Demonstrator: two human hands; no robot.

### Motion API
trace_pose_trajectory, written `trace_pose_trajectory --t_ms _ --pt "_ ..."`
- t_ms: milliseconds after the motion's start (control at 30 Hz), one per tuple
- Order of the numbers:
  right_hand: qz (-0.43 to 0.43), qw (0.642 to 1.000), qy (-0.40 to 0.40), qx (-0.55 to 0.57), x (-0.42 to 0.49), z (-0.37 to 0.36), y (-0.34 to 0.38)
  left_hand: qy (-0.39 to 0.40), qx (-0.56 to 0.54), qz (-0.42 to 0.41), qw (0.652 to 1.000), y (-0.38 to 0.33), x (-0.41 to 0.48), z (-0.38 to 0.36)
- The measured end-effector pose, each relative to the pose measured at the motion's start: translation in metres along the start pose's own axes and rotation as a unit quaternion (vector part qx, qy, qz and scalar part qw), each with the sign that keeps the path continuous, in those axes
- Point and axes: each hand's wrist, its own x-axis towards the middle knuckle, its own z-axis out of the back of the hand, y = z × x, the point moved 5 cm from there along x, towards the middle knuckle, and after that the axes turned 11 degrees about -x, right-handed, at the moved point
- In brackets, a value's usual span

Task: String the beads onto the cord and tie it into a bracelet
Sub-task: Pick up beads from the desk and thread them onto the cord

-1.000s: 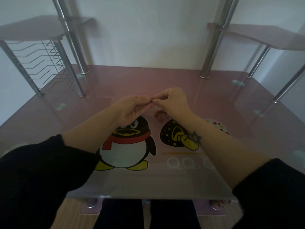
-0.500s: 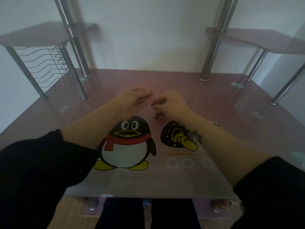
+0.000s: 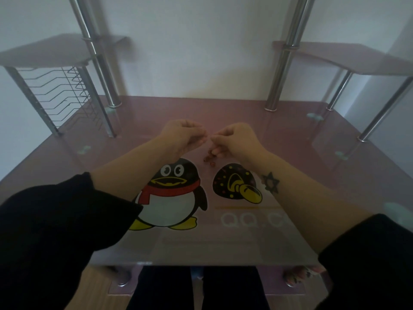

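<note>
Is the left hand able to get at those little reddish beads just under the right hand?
Probably yes. The beads are close beside the left hand, and nothing shows between them. Only the right hand, right above the beads, might crowd it.

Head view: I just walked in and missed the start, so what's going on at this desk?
A person in black sleeves holds both hands just above a pink glass desk. The left hand and right hand each have thumb and fingers pinched, with the tips almost meeting. A few reddish beads show just under the right hand. The cord is too thin to see, and no finished bracelet is visible.
</note>
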Motion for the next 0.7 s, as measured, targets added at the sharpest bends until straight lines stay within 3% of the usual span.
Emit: trace_pose_trajectory --t_ms 133,367,533,700 --pt "-0.035 0.999 -0.005 0.012 -0.003 0.006 -0.008 -0.003 0.126 -0.04 0.991 0.001 0.005 -0.006" --pt "-0.073 0.997 -0.022 0.008 -0.013 0.024 -0.02 0.041 0.366 -0.125 0.921 0.009 0.012 -0.035" --pt "-0.076 0.996 -0.031 -0.02 -0.017 0.033 -0.023 0.08 0.459 -0.157 0.871 0.014 0.01 -0.056" --pt "-0.071 0.995 -0.042 -0.053 -0.018 0.039 -0.027 0.092 0.503 -0.151 0.846 0.019 0.014 -0.063"
